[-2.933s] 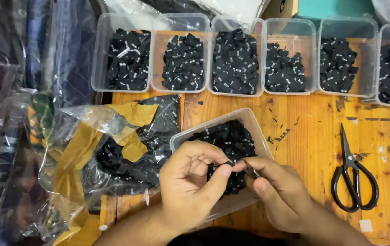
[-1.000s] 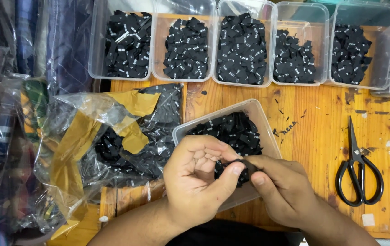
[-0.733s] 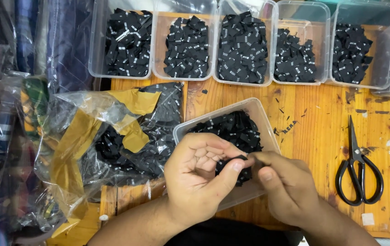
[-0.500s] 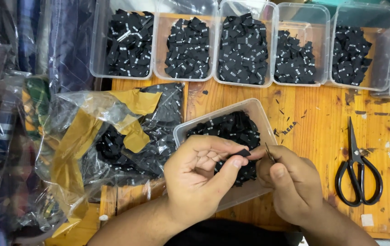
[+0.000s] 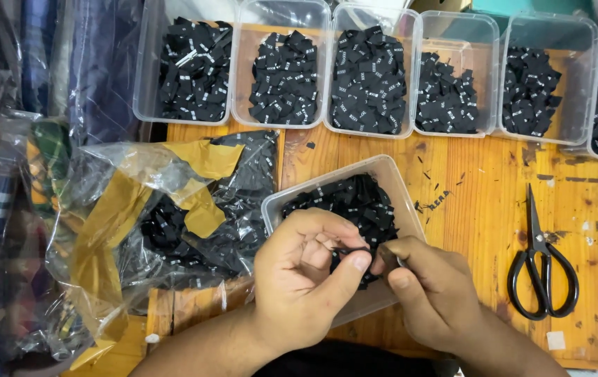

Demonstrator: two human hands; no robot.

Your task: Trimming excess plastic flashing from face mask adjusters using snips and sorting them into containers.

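Labels (image 5: pixel 355 202) fill a clear tub (image 5: pixel 390 174) near the table's front edge. Left hand (image 5: pixel 306 279) pinches one black label (image 5: pixel 355 250) between thumb and fingers above the tub; right hand (image 5: pixel 432 290) touches it, fingers closed. Scissors (image 5: pixel 540 262) lie at the right edge.
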